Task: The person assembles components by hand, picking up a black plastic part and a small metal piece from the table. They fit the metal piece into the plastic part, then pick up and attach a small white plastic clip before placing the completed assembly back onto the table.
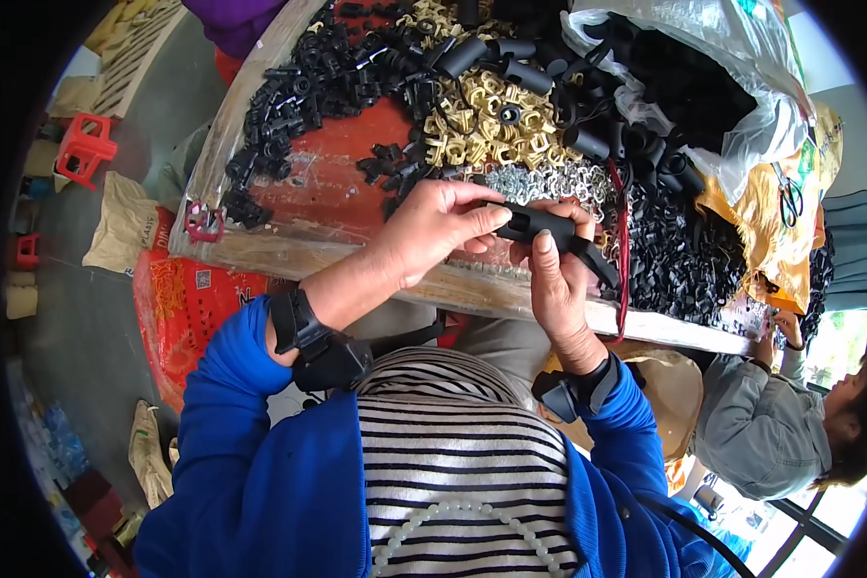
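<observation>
Black tube-shaped part was held above the near wooden edge of the worktable in the head view, in front of the striped shirt. The right hand was closed around its body, thumb lying along the near side, and a flat black piece stuck out at its right end. The left hand had thumb and fingertips pinched narrow at the left end; whether a smaller piece sat between them could not be told.

Beyond the hands, a heap of gold-coloured clips lay between small black fittings on the left and larger black tubes on the right. Silvery bits lay just behind the part. A red cord hung over the table edge, right of the right hand. Farther right, a person in a grey jacket was at the same table.
</observation>
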Demonstrator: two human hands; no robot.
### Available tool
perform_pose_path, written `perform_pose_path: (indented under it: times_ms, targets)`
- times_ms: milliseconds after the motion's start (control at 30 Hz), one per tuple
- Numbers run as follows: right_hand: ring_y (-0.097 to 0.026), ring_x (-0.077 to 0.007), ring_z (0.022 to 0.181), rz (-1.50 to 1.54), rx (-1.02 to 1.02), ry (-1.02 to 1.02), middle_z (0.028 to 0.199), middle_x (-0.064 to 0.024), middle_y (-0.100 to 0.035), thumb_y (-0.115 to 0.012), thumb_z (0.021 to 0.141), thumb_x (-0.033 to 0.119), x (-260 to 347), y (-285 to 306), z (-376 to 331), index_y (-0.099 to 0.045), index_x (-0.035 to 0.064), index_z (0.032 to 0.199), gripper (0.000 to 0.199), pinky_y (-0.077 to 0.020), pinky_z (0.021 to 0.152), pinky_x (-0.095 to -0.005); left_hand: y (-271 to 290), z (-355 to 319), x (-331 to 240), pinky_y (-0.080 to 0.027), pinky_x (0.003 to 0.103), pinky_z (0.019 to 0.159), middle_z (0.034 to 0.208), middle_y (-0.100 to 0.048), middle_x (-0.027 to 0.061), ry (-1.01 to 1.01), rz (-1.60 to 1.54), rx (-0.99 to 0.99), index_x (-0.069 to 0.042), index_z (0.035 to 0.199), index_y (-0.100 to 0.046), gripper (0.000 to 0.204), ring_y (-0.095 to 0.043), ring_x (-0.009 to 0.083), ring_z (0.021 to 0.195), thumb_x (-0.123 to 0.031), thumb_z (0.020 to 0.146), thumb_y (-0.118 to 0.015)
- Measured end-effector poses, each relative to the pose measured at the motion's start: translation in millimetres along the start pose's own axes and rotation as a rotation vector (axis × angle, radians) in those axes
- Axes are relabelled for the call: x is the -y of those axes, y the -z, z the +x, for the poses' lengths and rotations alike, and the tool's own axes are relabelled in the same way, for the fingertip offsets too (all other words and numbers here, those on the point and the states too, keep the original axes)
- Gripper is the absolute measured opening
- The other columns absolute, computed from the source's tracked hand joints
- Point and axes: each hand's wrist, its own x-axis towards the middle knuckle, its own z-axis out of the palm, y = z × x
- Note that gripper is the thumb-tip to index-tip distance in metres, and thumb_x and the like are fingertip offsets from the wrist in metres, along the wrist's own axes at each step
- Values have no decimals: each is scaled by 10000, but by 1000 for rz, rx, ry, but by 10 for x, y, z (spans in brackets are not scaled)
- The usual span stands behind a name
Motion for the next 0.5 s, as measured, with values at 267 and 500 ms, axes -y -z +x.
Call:
perform_pose_path:
  times_ms: [267,500]
  targets:
    - [-436,-115,812,-227,-25,59,950,-84,-438,-523,784,190,-47,80,128,-378,12,952,284,-370,704,-224,15,123,214,-410,191,711,968,-484,60,-208,-26,21,36,1204,-254,550,-491,81,805,-54,749,-549]
    - [-437,-204,900,-619,289,258,1011,-139,-437,-611,692,289,141,256,127,-424,-22,1025,493,-350,788,-317,-90,24,135,-386,226,777,1057,-421,73,-321,-106,47,22,1221,-225,583,-441,101,925,-92,753,-553]
